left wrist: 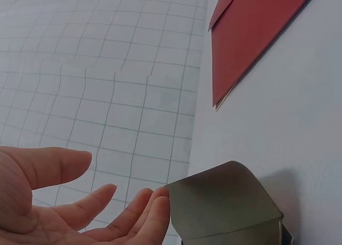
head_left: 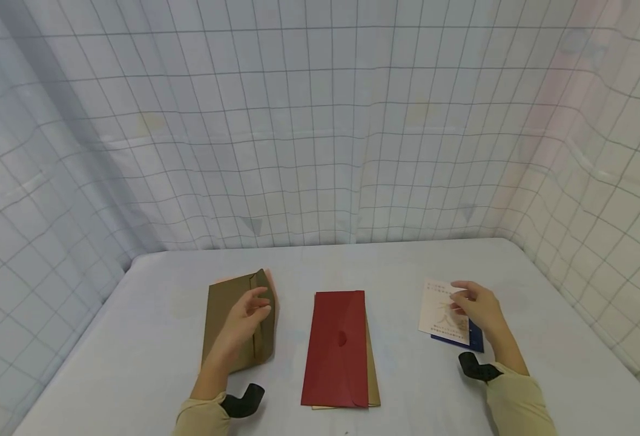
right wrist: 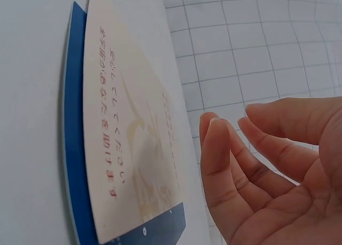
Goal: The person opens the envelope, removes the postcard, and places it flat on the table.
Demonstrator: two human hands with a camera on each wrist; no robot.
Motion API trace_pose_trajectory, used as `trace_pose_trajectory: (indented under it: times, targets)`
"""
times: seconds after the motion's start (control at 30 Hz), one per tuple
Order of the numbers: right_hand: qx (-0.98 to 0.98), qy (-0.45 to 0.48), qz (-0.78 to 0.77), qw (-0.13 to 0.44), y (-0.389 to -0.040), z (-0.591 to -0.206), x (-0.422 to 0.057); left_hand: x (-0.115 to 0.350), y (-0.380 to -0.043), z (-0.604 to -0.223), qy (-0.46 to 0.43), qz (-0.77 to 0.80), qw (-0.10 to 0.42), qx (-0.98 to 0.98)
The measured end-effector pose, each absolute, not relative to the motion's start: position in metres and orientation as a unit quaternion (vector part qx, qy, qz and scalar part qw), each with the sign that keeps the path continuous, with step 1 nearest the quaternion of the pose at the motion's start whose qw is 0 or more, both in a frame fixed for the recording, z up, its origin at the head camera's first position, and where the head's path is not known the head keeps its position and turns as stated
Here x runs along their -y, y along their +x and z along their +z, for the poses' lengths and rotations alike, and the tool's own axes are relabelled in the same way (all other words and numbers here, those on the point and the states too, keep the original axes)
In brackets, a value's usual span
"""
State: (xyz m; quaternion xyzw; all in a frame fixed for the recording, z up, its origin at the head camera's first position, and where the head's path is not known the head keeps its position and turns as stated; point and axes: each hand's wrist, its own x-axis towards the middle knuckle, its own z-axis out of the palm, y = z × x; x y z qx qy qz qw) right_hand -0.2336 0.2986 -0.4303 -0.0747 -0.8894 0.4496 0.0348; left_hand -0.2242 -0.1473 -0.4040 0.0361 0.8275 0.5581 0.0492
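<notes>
Olive envelope (head_left: 226, 303), left: smooth matt paper, creased at the flap. Red envelope (head_left: 333, 357), middle: smooth paper, mostly matt. Tan paper (head_left: 373, 381) under it: matt. Cream card (head_left: 439, 309), right: smooth, matt, printed. Blue card (right wrist: 74, 132) beneath: smooth card stock. Tabletop (head_left: 418, 387): matt, faintly grained. Far backdrop (head_left: 330, 121): rippled sheet, cloth or plastic, can't tell. Sleeves (head_left: 518, 402): matt cloth.

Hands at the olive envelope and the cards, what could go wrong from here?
1. Crease: the flap of the olive envelope stands raised right by the left hand; a careless push may bend it.
2. Double pick: the white card overlaps the blue card, so the right hand might lift or shift both.
3. Drag: sliding the red envelope may move the gold one under it.
</notes>
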Motion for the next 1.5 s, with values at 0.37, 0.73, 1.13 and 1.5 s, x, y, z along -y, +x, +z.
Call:
trace_pose_trajectory:
  times: [0.37, 0.73, 1.13, 1.5]
  targets:
    - [0.888, -0.055, 0.455, 0.041, -0.248, -0.456, -0.315, 0.139, -0.222, -0.407, 0.041, 0.567, 0.066, -0.82]
    - [0.886, -0.044, 0.46, 0.034, -0.232, -0.426, -0.291, 0.129, -0.219, -0.406, 0.044, 0.557, 0.064, -0.827]
    - [0.889, -0.014, 0.458, 0.019, -0.231, -0.419, -0.282, 0.117, -0.218, -0.408, 0.055, 0.55, 0.058, -0.831]
    - [0.886, -0.005, 0.462, 0.018, -0.231, -0.415, -0.277, 0.107, -0.216, -0.413, 0.057, 0.556, 0.081, -0.826]
